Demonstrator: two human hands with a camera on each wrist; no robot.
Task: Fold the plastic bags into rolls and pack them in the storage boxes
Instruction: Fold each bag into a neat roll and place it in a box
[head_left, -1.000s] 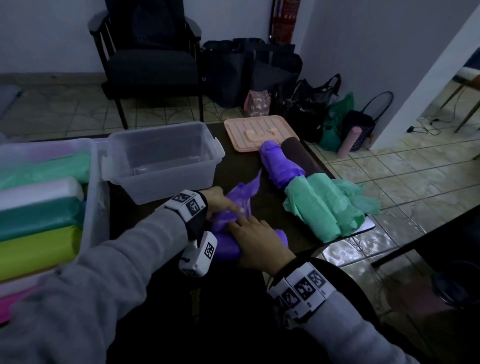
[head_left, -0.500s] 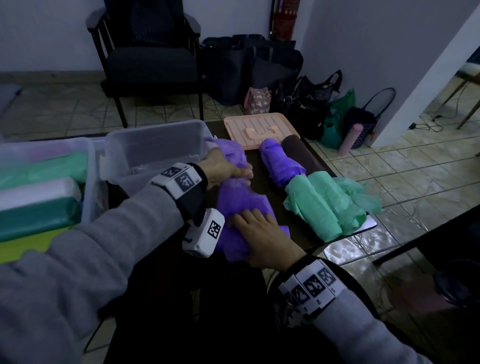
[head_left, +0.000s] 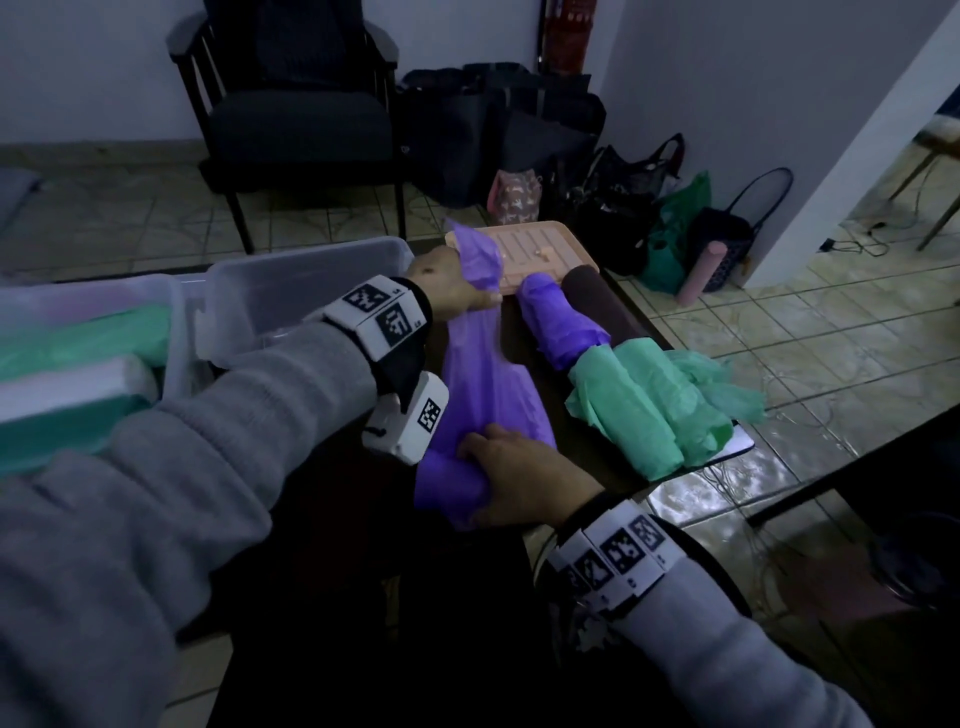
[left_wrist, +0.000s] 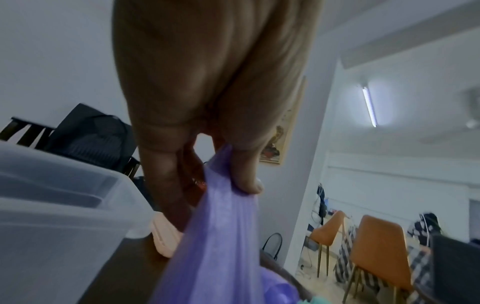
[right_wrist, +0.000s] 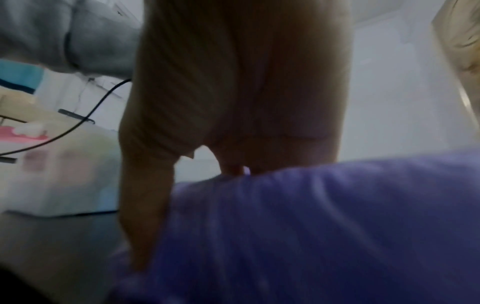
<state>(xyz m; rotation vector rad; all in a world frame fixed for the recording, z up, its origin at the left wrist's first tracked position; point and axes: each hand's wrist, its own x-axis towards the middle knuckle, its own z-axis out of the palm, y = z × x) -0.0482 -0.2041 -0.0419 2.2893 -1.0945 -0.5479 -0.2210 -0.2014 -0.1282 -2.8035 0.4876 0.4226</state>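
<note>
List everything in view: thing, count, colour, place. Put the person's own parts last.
Stretched bag: 1, purple, table, between both hands.
Rolled bags: 1 purple, 1 dark brown, 2 green, right side of table.
Clear storage boxes: 2; empty one at centre-left, one holding rolls at far left.
Lid: 1, peach, far table end.
Chair: 1, black, behind.
Floor bags: several, mostly black.
Left hand: grips bag's far end.
Right hand: holds near end.

Home room, armchair (head_left: 291, 119), tiled floor (head_left: 810, 332), handbags (head_left: 623, 197)
</note>
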